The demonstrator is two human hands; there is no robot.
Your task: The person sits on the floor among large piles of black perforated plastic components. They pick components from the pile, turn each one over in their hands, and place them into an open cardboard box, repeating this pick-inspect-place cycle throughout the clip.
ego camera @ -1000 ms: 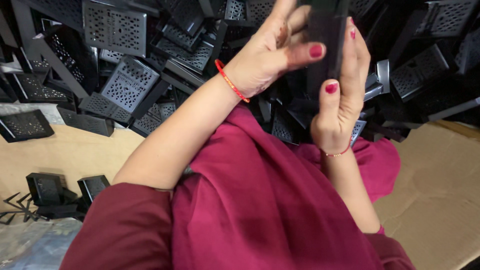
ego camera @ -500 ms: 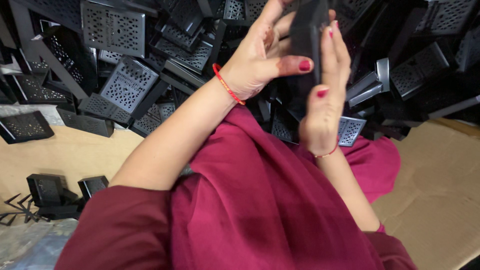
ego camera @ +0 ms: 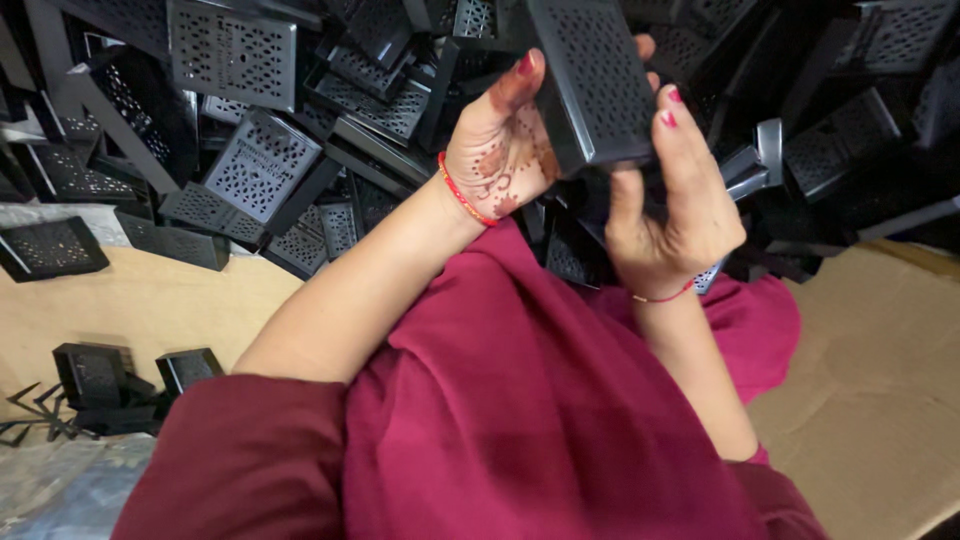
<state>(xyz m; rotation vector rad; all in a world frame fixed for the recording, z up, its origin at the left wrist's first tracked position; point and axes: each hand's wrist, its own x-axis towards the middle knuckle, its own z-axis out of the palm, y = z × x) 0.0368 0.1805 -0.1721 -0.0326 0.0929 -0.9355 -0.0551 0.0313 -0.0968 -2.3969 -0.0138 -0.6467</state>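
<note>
hands meet at the upper middle of the frame around one black perforated box point(ego camera: 600, 80), a shallow rectangular tray with a punched pattern on its broad face. left hand point(ego camera: 500, 150), palm patterned with reddish dye and a red thread at the wrist, grips the box's left long edge, thumb up along the side. right hand point(ego camera: 670, 210) cups the lower right corner from below, fingers point(ego camera: 680, 130) pressed to the rim, nails painted red. both hands are closed on the box; it hangs in the air, clear of everything else.

behind it, filling the whole upper half of the frame, lies a heap of like boxes point(ego camera: 250, 170), tipped every way, some face up, some on edge. a few more black pieces point(ego camera: 100, 380) sit apart at the lower left on brown cardboard point(ego camera: 130, 300), which also shows at the right. a maroon garment point(ego camera: 500, 420) covers the lower middle.

by its look the box is thin sheet metal or hard plastic: light, stiff, not fragile, though the punched face might flex if squeezed in the middle. the smooth dark finish could slip, and the edges may be sharp, so the folded rims and corners seem the sound places to hold, as both hands do.
</note>
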